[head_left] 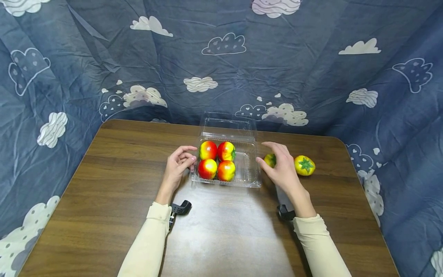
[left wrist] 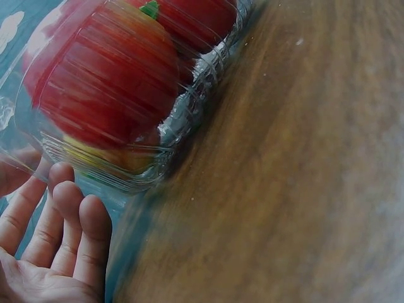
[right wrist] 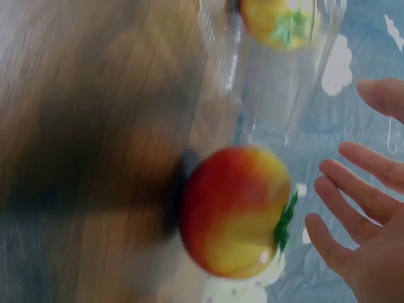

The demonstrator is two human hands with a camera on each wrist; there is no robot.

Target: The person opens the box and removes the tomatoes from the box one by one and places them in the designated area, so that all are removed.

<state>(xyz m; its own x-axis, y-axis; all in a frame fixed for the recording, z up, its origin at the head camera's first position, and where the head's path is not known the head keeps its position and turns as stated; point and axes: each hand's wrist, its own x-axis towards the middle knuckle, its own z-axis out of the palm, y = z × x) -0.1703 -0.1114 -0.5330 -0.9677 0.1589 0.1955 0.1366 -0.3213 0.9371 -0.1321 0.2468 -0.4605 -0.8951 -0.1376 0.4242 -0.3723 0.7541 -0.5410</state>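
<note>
A hinged clear plastic container [head_left: 247, 163] stands with its lid [head_left: 228, 127] tipped back, holding several round red-and-yellow fruits [head_left: 226, 170] with green leafy tops on its left side. My left hand [head_left: 178, 163] is at the container's left wall, fingers loosely bent and their tips right at the plastic. In the left wrist view, the fingers [left wrist: 95, 221] reach toward the container's corner. To the right of the container, my right hand [head_left: 282, 167] has its thumb and fingers spread, with nothing between them. It partly covers one loose fruit [head_left: 270, 160] on the table.
Another loose fruit [head_left: 305, 165] lies on the wooden table [head_left: 104, 184], just right of my right hand. A blue cloth [head_left: 221, 69] with a cloud print hangs behind the table and along its sides.
</note>
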